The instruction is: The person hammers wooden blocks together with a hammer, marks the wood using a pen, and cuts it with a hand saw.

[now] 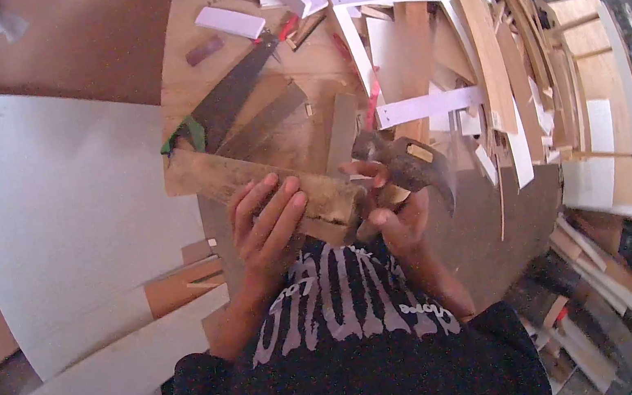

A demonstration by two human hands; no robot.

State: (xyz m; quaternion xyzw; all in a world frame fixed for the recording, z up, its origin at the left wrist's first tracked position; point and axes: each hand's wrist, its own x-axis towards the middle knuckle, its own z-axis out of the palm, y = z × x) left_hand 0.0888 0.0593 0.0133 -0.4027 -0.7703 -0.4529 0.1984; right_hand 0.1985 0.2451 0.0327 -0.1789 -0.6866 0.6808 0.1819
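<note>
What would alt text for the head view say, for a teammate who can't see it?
A person's left hand holds a worn wooden block while the right hand holds a hammer near its head, beside the block's end. Beyond them, a green-handled saw and a pale frame lie among wood scraps.

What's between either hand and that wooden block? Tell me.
Nothing visible blocks the left hand: its fingers lie across the wooden block. The right hand is at the block's end, also with nothing visible in between; the hammer head shows beyond that hand. Whether the right hand touches the block is unclear.
</note>
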